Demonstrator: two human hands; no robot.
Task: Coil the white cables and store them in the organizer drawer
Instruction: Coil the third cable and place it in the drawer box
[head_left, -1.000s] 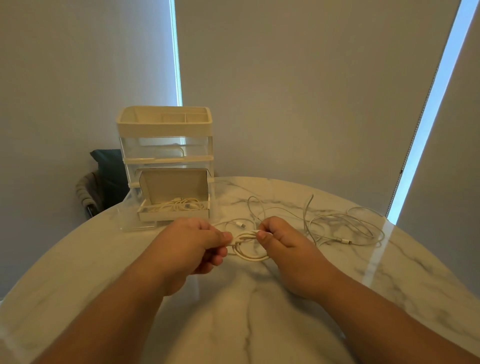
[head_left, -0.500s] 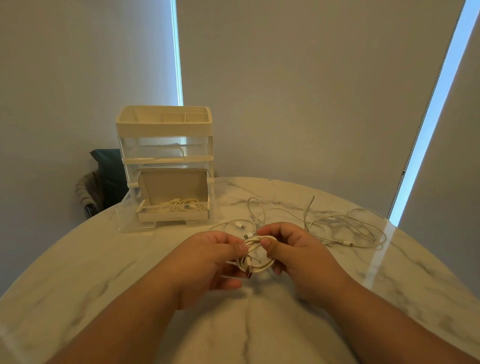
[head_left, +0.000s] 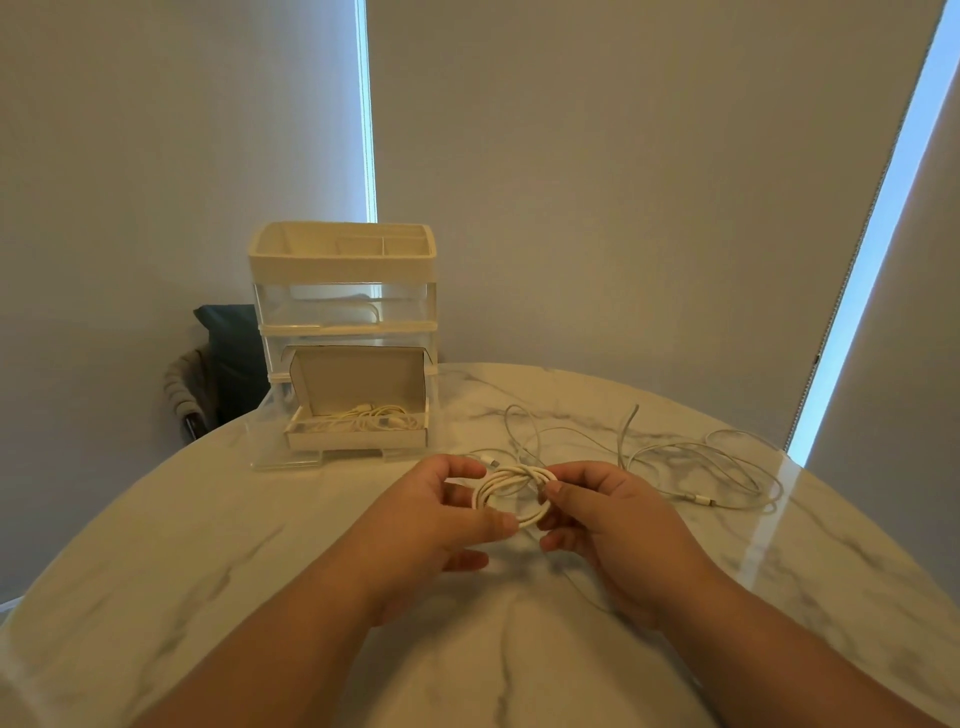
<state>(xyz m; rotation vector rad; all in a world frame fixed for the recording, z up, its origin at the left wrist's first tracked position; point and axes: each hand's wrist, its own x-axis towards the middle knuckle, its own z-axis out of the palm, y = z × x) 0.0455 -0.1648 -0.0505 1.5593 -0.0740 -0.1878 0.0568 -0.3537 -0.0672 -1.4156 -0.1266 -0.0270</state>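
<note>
Coiled cable (head_left: 511, 491): a small white loop of several turns, held just above the surface (head_left: 208, 545) between the two hands, nearer the viewer than the organizer and apart from it.
Left hand (head_left: 441, 514): fingers (head_left: 465, 467) curled round the loop's left side; the forefinger arches over the upper arc and the thumb presses the lower arc.
Right hand (head_left: 618, 530): fingers (head_left: 556, 540) pinch the loop's right side, with the thumb on top and the others curled beneath.
Loose cables (head_left: 691, 462): a slack white tangle lying on the surface, beyond and to the right of the right hand.
Organizer (head_left: 343, 291): a cream top tray over clear tiers, standing at the far left of the surface.
Drawer (head_left: 283, 457): the lowest clear tier, pulled forward.
Box (head_left: 358, 439): open cardboard, seated in the drawer.
Stored cables (head_left: 371, 418): white coils lying inside the box.
</note>
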